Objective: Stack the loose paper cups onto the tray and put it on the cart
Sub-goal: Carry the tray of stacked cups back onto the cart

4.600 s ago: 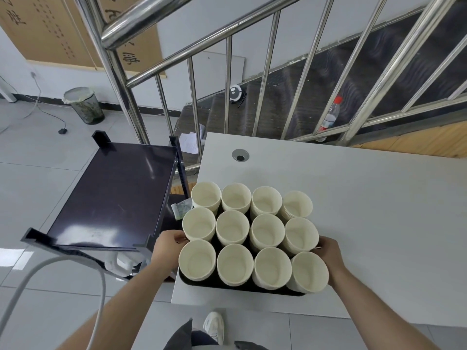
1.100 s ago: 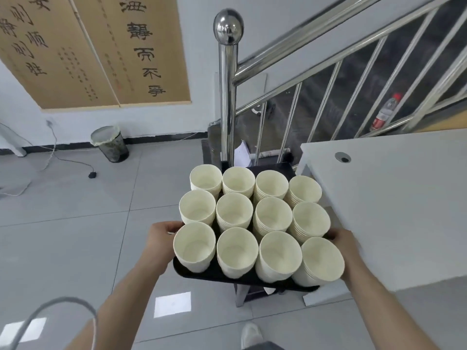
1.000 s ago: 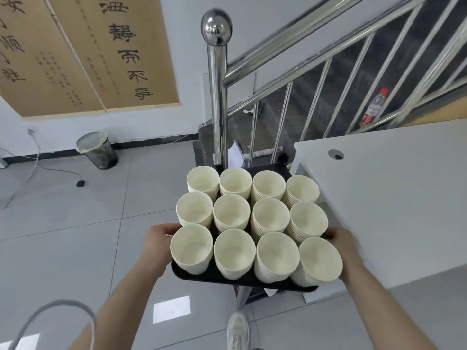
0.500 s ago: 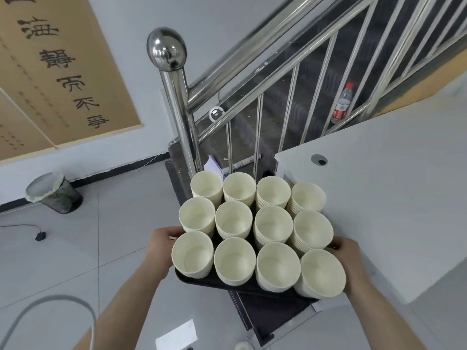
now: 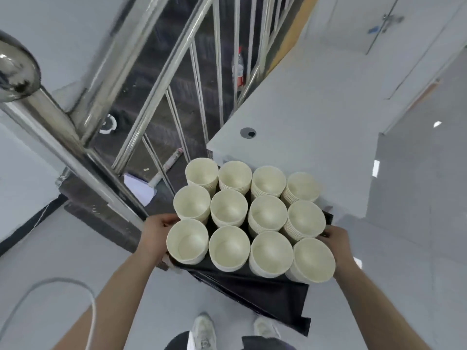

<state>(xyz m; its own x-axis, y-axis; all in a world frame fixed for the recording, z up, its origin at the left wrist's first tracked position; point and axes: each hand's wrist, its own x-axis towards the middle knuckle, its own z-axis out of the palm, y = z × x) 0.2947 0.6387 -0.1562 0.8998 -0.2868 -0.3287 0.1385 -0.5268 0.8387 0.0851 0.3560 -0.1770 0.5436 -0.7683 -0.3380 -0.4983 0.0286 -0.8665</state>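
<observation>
Since approx half a sec ago the view has swung hard: handrail post now fills the upper left, and the dark cart top [image 5: 265, 294] shows right under the tray [image 5: 192, 267] instead of off behind it. Tray w/ cups sits a bit lower toward the cart than before.

Head view, places given vs the cart: tray is above the cart's top shelf, overlapping its far-left part; can't tell if it touches yet. Twelve stacks of paper cups [image 5: 249, 223] stand on it in three rows of four, all upright, rims nearly touching. Left hand [image 5: 156, 234] grips the tray's left edge, fingers curled round it. Right hand [image 5: 336, 238] holds the right edge; fingers mostly hidden behind the cups, look curled on the rim. White table [image 5: 316, 127] is just beyond the cart, steel stair railing [image 5: 151, 79] beyond-left.

Risks, as I judge: tray isn't squared to the cart, so a corner may land off the shelf edge and tip. Stacks are tall and light; a bump on landing could topple the near row. Table corner is close to the far-right stacks, could clip them.
</observation>
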